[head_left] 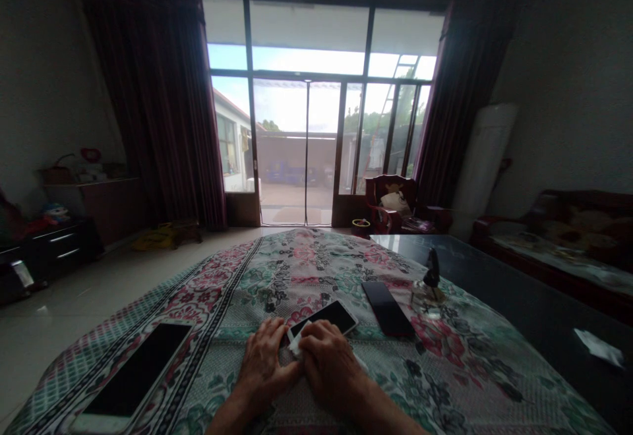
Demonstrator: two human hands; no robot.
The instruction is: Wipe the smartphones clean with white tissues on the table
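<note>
A smartphone with a white frame and dark screen (333, 316) lies on the patterned tablecloth (237, 369), partly covered by my hands. At its left end, my left hand (264, 356) grips the edge, with the thumb reaching toward the other hand. My right hand (330, 359) is closed over a white tissue (297, 343) and presses it onto the near left part of the phone. To the right lies a black smartphone (388, 310). Beyond it stands a clear bottle with a black spray top (431, 273). A larger white-framed phone (138, 372) rests at the left, face up.
A dark glossy tabletop (499, 290) adjoins the cloth on the right, with a small white packet (599, 347) on it. Further off are a wooden armchair (383, 194), glass doors (297, 158), dark curtains (163, 112) and a low black cabinet (54, 250).
</note>
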